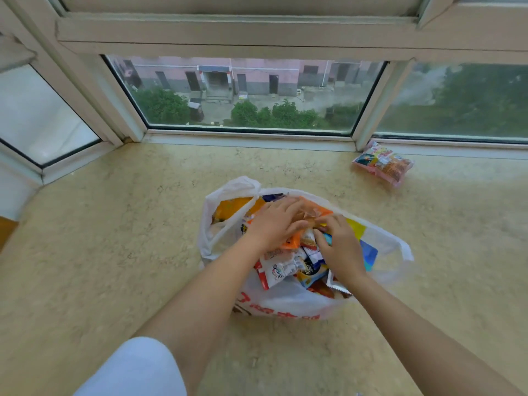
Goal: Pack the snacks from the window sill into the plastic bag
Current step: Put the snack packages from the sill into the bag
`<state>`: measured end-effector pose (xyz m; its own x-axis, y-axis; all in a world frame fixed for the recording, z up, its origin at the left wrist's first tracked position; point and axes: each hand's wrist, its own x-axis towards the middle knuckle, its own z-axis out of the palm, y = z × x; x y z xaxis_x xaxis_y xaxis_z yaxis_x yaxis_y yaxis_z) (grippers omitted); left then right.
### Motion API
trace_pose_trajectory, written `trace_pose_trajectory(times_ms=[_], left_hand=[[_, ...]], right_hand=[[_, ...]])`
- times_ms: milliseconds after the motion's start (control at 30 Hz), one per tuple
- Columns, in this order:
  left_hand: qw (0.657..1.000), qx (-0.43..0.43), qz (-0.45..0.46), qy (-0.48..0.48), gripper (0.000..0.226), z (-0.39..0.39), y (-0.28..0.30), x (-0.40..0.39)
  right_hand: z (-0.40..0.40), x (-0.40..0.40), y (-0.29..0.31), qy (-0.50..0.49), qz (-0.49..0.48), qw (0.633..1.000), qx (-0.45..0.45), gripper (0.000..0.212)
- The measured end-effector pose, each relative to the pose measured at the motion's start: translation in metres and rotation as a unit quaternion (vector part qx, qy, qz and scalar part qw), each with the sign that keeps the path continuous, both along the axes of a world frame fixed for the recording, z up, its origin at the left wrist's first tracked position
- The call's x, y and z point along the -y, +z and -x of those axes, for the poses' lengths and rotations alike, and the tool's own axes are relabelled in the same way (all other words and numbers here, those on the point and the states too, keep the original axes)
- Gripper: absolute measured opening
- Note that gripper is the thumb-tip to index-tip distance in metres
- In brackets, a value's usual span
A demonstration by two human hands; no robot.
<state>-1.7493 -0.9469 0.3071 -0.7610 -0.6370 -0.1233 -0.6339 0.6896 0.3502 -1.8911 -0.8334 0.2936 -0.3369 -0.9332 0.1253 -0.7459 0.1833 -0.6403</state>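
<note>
Over the middle of the window sill (114,238), both hands are down in the mouth of the plastic bag (285,301). The left hand (275,224) lies flat with fingers spread on an orange packet (314,211), pressing it onto the heap. The right hand (341,247) curls its fingers around small packets beside it; whether it truly grips one I cannot tell. The snacks (288,267) already packed are crinkly foil and film pouches, probably light, slick and air-filled, so they will likely slide over each other and spring back when pushed. Contents may crush, so gentle, flat pressure suits them better than a squeeze. Thin and floppy, the bag sags open and will not hold its own shape; its handle loops (243,185) are the sensible place to lift it.

One pink snack pack (383,162) remains well apart, near the far right corner of the sill against the window frame (248,137). It looks soft and is best pinched at a sealed edge.

Smooth, speckled stone forms the sill. Beyond the glass lie trees and a building.
</note>
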Motion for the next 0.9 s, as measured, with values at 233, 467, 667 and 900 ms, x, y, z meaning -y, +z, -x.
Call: trace_pose_trajectory(times_ms=[233,467,667,900], left_hand=[[0.996,0.035,0.046,0.06,0.052,-0.057,0.007,-0.036],[0.93,0.305,0.204,0.027,0.059,-0.114,0.007,-0.05],[0.868,0.367,0.319,-0.097,0.023,-0.137,0.046,-0.052],[0.871,0.239,0.406,-0.141,0.021,-0.158,0.094,-0.044]], right_hand=[[-0.067,-0.089,-0.025,0.02,-0.182,0.983,-0.005,0.036],[-0.09,-0.094,-0.016,-0.018,-0.263,0.964,-0.027,0.043],[-0.093,-0.097,0.009,0.041,-0.186,0.969,-0.155,0.013],[-0.094,-0.109,0.021,-0.046,-0.089,0.975,-0.198,0.027]])
